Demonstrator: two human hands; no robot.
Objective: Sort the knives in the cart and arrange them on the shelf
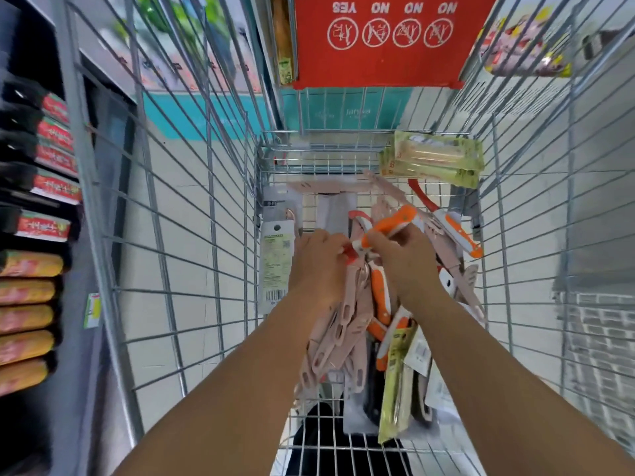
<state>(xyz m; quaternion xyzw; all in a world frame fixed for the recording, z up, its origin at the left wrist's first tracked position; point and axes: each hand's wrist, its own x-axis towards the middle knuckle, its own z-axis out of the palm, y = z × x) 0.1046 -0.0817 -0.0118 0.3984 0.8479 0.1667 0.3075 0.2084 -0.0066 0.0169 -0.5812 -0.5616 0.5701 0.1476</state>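
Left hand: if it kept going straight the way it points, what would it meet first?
Probably the orange-handled knife that the right hand grips: the left hand points into the cart toward it, though depth is unclear.

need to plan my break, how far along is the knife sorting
Early, it seems. Done: nothing visibly shelved. In hand: the right hand grips an orange-handled knife; the left hand holds pink knives in the cart. Left: the remaining heap, including green packs.
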